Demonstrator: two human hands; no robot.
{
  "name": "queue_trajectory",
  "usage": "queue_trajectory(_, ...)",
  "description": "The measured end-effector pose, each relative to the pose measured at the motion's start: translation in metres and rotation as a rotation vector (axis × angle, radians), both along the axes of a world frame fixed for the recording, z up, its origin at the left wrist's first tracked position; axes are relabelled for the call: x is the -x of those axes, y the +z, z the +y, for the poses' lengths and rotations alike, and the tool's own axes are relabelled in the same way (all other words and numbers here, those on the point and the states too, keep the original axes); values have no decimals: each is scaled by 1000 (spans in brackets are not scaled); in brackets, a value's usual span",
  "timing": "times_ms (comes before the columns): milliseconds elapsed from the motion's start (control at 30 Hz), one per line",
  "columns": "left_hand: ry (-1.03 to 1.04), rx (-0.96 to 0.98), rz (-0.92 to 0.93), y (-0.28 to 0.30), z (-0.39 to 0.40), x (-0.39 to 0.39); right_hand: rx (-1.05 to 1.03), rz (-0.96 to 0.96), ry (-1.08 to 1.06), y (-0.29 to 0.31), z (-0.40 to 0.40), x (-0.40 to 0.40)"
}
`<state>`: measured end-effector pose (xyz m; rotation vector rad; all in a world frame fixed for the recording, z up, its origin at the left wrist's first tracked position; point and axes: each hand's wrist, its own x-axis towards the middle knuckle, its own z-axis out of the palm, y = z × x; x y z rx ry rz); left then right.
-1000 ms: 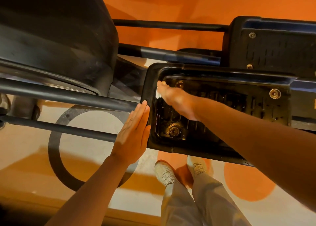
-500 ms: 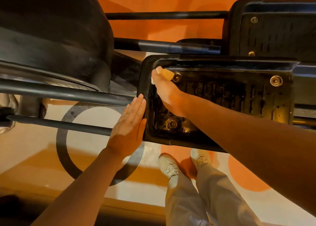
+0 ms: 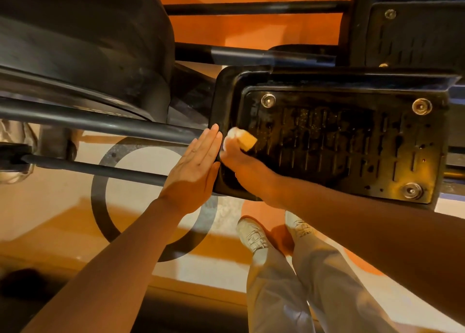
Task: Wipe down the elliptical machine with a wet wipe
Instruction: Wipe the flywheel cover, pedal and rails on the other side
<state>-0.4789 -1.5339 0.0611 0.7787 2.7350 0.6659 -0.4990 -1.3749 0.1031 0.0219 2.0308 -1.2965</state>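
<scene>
From the head view, the right hand (image 3: 237,161) has its grip clamped on a white wet wipe (image 3: 232,137), pressed onto the near pedal (image 3: 352,141) at its left end. Just left of that grip, the left hand (image 3: 198,161) lies flat, fingers straight and together, against the pedal's outer rim. Below the grip, two shoes (image 3: 254,234) stand on the floor (image 3: 63,207).

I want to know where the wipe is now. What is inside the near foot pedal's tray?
Inside the near pedal: the right hand pressing a white wipe at the tray's left end, three round bolts and ribbed tread. The hand covers the tray's lower-left corner.
</scene>
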Motion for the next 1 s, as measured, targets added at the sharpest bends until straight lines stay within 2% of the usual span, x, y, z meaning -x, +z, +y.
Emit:
queue_trajectory(33,10,-4,8,1,1,0,-16,-17,-101,1,2,6)
queue_trajectory(67,19,-7,20,2,2,1,-35,4,-91,8,0,16)
queue_trajectory(100,26,-12,40,4,3,2,-27,34,-40,11,0,23)
queue_trajectory(200,0,17,41,6,0,5,-291,229,246,8,3,22)
queue_trajectory(233,-32,43,17,6,-4,7,-242,179,211,2,4,14)
queue_trajectory(267,-64,66,4,6,-7,10,-316,233,204,4,5,6)
queue_trajectory(300,-91,86,5,6,-9,13,-341,216,255,9,8,-1)
queue_trajectory(400,-123,129,12,8,-10,16,-319,-125,604,22,24,-26)
queue_trajectory(433,-114,135,7,9,-8,15,-338,-168,647,25,29,-31)
queue_trajectory(600,-19,143,-33,11,0,7,-418,92,594,30,30,-15)
queue_trajectory(700,-3,127,-34,10,2,5,-515,526,490,12,44,-17)
queue_trajectory(733,-3,125,-35,10,2,4,-515,559,514,7,47,-19)
queue_trajectory(833,-5,121,-38,10,4,5,-391,404,679,-7,51,-27)
queue_trajectory(1000,7,128,-47,11,5,3,-266,330,466,-1,52,-20)
